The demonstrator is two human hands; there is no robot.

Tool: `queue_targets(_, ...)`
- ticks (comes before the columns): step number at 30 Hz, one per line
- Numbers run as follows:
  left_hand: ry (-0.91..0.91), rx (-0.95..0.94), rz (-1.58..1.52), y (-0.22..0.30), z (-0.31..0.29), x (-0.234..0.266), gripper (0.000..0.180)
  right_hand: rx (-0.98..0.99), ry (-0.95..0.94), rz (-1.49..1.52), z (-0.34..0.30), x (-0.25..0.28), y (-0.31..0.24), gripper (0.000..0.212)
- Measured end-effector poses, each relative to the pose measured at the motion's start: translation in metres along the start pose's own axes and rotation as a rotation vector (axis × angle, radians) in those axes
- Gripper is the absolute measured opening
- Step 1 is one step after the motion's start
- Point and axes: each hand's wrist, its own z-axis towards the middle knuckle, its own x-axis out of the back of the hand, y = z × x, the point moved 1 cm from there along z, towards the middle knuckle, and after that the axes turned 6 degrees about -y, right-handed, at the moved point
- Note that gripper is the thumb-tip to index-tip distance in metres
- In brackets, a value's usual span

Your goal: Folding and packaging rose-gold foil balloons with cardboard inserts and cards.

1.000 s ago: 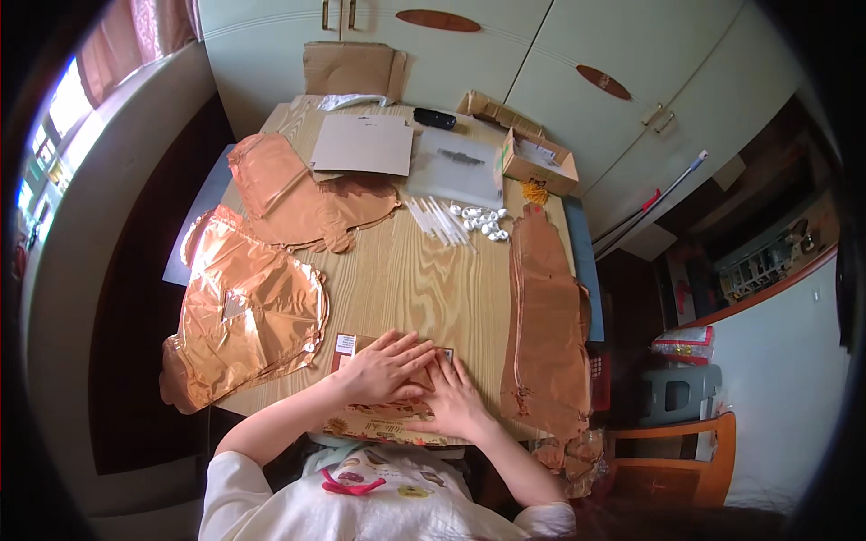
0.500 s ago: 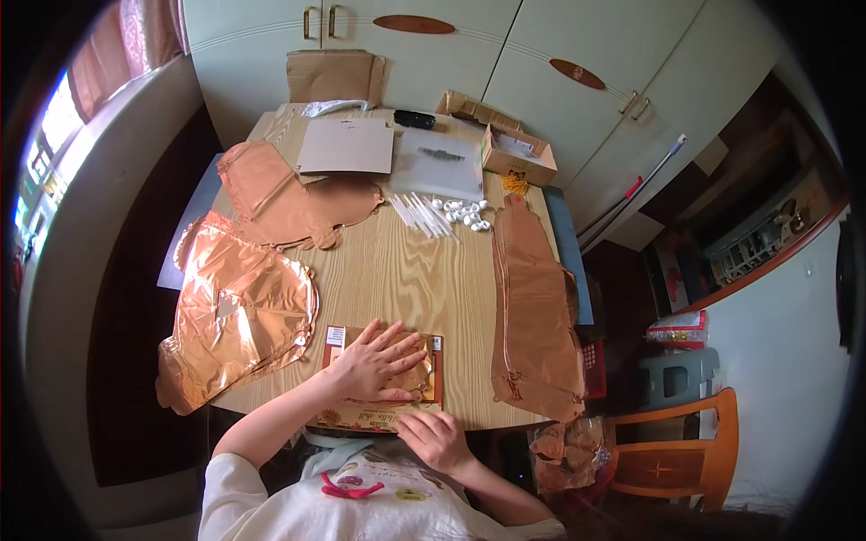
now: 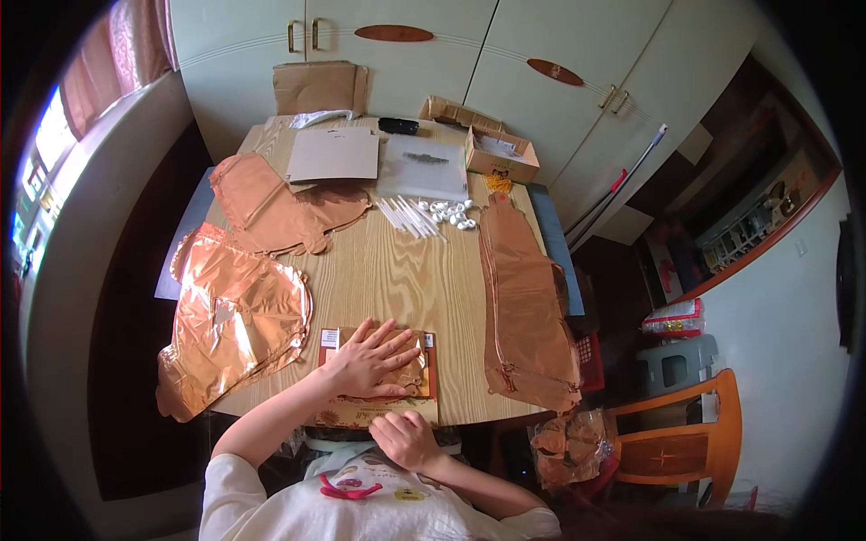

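Flat on a printed brown-and-cream card (image 3: pixel 394 414) lies my left hand (image 3: pixel 370 362), its fingers spread. It presses on a folded piece of shiny copper foil (image 3: pixel 413 371), which it partly covers. My right hand (image 3: pixel 406 439) is closed beside the card's lower edge, at the front of the table. Whatever its curled fingers may hold is hidden. Large flat copper foil balloons surround the hands: a shiny one (image 3: pixel 239 316) at the left, another (image 3: pixel 262 203) behind it, and a long folded one (image 3: pixel 523 307) along the right.
White sticks (image 3: pixel 410 218) and small white cups (image 3: pixel 454 215) sit mid-table. Behind them are a light grey board (image 3: pixel 334 155), a clear plastic bag (image 3: pixel 419 180) and an open carton (image 3: pixel 502 162). At right stands a wooden chair (image 3: pixel 667 455) near a bag of copper foil (image 3: pixel 570 446).
My right hand has shifted left and slightly down, its fingers curling tighter. The left hand stays pressed on the foil. The whole view has tilted a little.
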Motion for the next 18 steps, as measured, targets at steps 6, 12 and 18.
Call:
queue_targets(6,0.012,-0.01,-0.036,0.0,-0.002,0.003,0.081,0.052,0.018,-0.039,0.004,0.015,-0.009,0.007)
queue_targets(12,-0.013,-0.027,-0.053,-0.003,-0.001,-0.002,0.081,0.095,0.012,0.079,-0.008,0.124,0.0,0.007)
queue_targets(18,-0.002,-0.02,-0.003,0.003,-0.007,-0.001,0.085,-0.261,0.239,0.007,-0.045,0.198,0.034,0.017)
